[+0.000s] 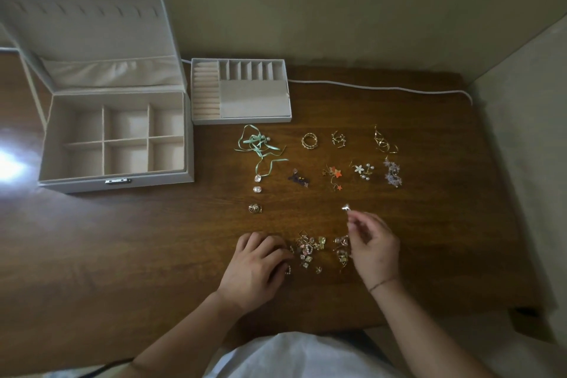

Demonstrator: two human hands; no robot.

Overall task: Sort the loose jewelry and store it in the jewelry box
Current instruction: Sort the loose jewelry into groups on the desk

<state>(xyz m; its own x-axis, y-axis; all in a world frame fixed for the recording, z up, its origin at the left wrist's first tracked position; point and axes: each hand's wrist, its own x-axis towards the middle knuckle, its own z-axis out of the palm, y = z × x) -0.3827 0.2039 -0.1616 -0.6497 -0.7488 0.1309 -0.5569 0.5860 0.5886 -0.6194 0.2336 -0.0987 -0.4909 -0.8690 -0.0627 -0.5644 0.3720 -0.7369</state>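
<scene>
Right hand (pixel 372 247) pinching silver charm (pixel 345 208)

We found nothing that could be read: no words, labels, brand marks, numbers or signs showed on any surface in the head view.
</scene>
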